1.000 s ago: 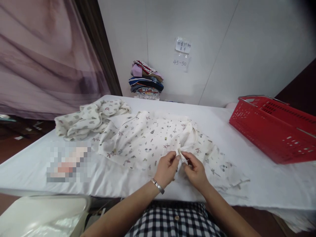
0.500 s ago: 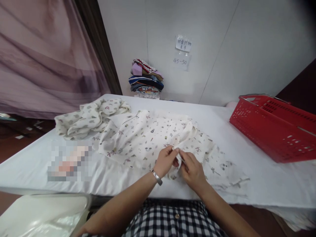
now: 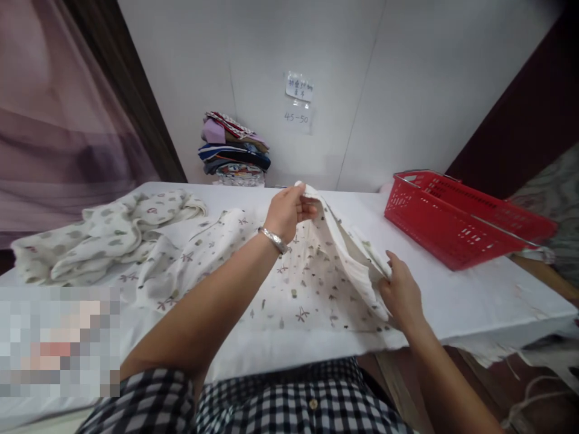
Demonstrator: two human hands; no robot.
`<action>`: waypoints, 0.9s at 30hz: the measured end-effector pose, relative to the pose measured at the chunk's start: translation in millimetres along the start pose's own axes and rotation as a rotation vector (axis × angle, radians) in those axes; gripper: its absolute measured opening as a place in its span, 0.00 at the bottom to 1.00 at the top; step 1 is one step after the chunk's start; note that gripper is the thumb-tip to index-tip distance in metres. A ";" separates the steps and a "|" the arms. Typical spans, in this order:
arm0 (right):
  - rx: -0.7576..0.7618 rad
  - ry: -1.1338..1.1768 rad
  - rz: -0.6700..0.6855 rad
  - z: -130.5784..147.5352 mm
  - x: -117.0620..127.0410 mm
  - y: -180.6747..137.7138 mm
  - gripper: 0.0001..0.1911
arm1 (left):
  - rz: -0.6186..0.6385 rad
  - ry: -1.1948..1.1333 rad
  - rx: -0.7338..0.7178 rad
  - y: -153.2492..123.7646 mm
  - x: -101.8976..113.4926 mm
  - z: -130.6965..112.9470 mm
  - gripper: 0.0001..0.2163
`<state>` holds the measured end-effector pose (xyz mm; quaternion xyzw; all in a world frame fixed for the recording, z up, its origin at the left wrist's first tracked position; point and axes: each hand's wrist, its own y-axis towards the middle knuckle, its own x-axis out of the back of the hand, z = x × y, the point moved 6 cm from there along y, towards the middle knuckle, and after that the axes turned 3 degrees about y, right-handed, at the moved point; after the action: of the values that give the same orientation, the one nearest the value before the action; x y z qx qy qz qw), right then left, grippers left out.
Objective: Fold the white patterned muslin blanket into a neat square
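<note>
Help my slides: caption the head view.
Left hand and right hand hold a printed white cloth partly raised, red basket to the right.

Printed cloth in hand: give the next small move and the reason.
Perhaps lower the left hand, easing the printed cloth down to the table: its edge slopes from that raised hand to the right hand, with its layers gaping between.

Left hand (image 3: 287, 212) pinches, right hand (image 3: 401, 292) apparently too.
</note>
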<state>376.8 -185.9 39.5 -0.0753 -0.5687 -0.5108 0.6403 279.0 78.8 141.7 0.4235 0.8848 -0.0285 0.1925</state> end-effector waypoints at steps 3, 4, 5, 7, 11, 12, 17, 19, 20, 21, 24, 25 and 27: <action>-0.030 -0.082 -0.005 -28.1 14.8 -2.2 0.34 | 0.055 0.015 -0.008 11.5 -23.9 -2.2 0.11; -0.045 -0.077 0.014 -38.4 16.8 -2.4 0.34 | 0.073 0.027 0.000 12.5 -31.3 0.1 0.11; -0.064 -0.045 0.049 -49.1 17.2 -2.3 0.34 | 0.092 0.043 0.016 12.3 -37.9 4.0 0.11; -0.105 0.079 0.129 -69.1 16.1 -1.8 0.32 | 0.137 0.084 0.065 9.6 -47.8 16.1 0.12; -0.062 0.137 -0.055 -81.4 32.7 -4.3 0.25 | 0.215 0.181 0.178 1.6 -54.3 46.3 0.13; -0.006 0.129 -0.141 -74.7 37.9 -8.1 0.22 | 0.223 0.199 0.199 0.2 -54.3 52.2 0.13; 0.465 0.407 0.091 -6.8 4.2 -32.7 0.19 | 0.230 0.223 0.214 -1.9 -54.6 58.8 0.12; 0.461 0.429 0.191 2.1 -20.9 -31.3 0.22 | 0.236 0.219 0.197 -2.1 -55.6 54.6 0.12; 0.416 0.408 0.209 0.3 -32.5 -26.7 0.23 | 0.240 0.220 0.188 -2.6 -56.0 52.5 0.12; 0.381 0.373 0.242 -2.9 -44.0 -21.6 0.24 | 0.243 0.222 0.180 -3.2 -56.2 50.6 0.12; 0.406 0.278 0.406 -9.7 -70.5 -11.2 0.23 | 0.237 0.234 0.162 -5.2 -55.5 46.9 0.12; 0.433 0.261 0.447 -10.3 -74.4 -9.6 0.22 | 0.230 0.234 0.158 -5.5 -54.8 46.2 0.12; 0.460 0.239 0.466 -10.2 -73.5 -7.3 0.19 | 0.216 0.231 0.150 -4.3 -52.9 45.2 0.13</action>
<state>390.4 -154.4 -26.7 0.0035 -0.5574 -0.2148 0.8020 320.0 27.3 118.7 0.5298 0.8457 -0.0248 0.0591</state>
